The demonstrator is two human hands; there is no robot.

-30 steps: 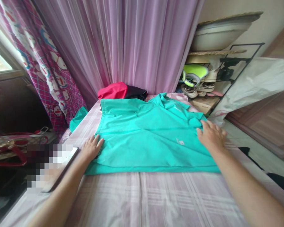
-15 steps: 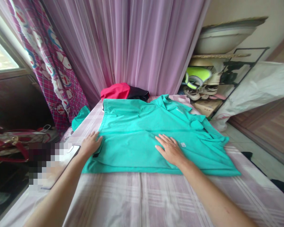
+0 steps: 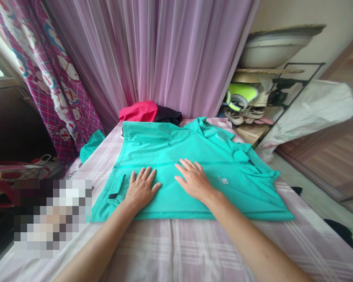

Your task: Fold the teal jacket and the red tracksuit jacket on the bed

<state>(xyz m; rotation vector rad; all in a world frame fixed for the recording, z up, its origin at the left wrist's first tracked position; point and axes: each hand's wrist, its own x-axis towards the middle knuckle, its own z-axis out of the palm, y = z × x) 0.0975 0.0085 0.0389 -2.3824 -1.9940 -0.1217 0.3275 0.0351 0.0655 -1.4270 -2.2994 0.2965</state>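
A teal polo shirt lies spread on a bed with a pink plaid sheet. My left hand rests flat on the shirt's lower left part, fingers spread, beside a small dark tab at the hem. My right hand lies flat on the middle of the shirt, fingers stretched out, just left of a small white logo. Neither hand holds anything. The collar points to the far right.
Red and dark folded clothes lie at the far end by the pink curtain. A teal cloth hangs off the left edge. A shoe rack with a basin stands at right; a bag sits at left.
My left hand has slid from the shirt's left edge onto the cloth toward the middle. My right hand moved from the right sleeve leftward to the centre. The right sleeve now lies spread out.
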